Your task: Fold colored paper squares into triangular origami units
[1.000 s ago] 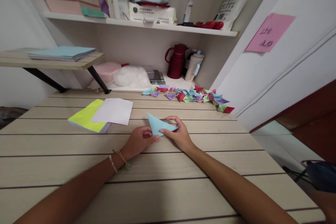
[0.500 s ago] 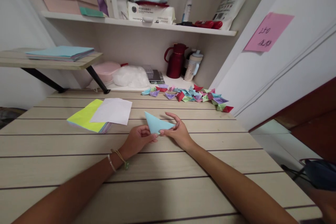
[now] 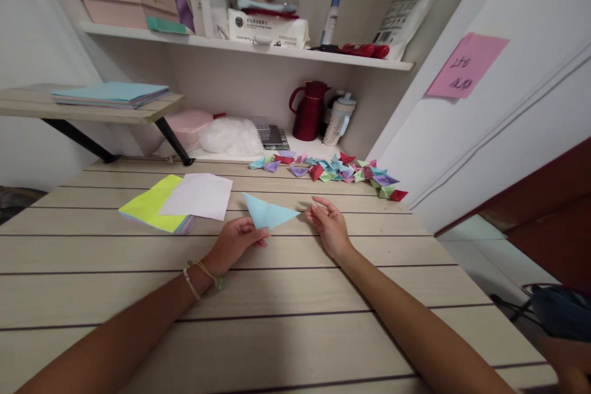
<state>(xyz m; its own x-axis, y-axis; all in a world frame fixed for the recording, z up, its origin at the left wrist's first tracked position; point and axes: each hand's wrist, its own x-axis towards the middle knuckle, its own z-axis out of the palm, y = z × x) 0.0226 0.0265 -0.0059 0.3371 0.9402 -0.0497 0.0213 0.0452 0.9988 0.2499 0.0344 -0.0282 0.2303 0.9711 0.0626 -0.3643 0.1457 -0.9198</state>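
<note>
A light blue paper folded into a triangle (image 3: pixel 268 213) is held just above the wooden table (image 3: pixel 295 320). My left hand (image 3: pixel 233 242) pinches its lower corner between thumb and fingers. My right hand (image 3: pixel 329 225) is a little to the right of the triangle's tip, with its fingers loosely apart and nothing in them. A stack of coloured sheets (image 3: pixel 154 206) with a white sheet (image 3: pixel 198 195) on top lies to the left of my hands.
A pile of small folded paper pieces (image 3: pixel 337 171) lies at the back right of the table. Behind it stand a dark red jug (image 3: pixel 310 108) and a white bottle (image 3: pixel 339 118). A side shelf (image 3: pixel 92 108) juts in from the left. A white wall with a pink note (image 3: pixel 466 64) runs along the right.
My right hand has let go of the blue triangle and drawn a little to the right. The left hand now holds the paper alone, shifted slightly left.
</note>
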